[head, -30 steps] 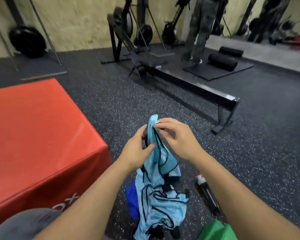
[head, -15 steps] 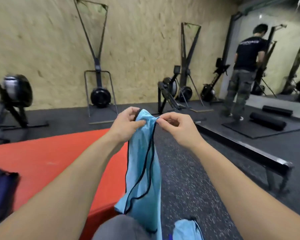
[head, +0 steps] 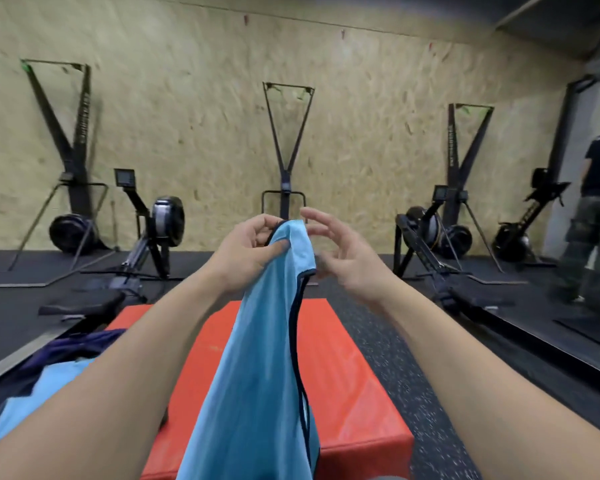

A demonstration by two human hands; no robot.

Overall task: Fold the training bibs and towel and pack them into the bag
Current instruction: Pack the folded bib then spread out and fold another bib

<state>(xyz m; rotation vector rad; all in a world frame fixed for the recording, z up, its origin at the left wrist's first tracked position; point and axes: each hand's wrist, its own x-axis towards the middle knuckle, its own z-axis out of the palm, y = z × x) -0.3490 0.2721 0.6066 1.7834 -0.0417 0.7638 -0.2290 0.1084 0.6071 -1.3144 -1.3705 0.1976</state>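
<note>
A light blue training bib (head: 257,358) with dark trim hangs down in front of me over a red box. My left hand (head: 246,252) pinches its top edge between thumb and fingers. My right hand (head: 340,251) hovers just to the right of the bib's top with fingers spread and loosely curved, holding nothing. More light blue cloth (head: 39,396) and a dark blue cloth (head: 73,348) lie at the lower left on the box. No bag shows in this view.
The red padded box (head: 354,386) stands right before me on speckled black floor. Rowing machines (head: 153,237) and ski trainers (head: 284,161) line the wooden wall. A person (head: 596,220) stands at the far right by a mirror.
The bib was lifted from the floor pile up to chest height. My right hand has let go of its top edge and opened; the view has tilted up and turned towards the wall.
</note>
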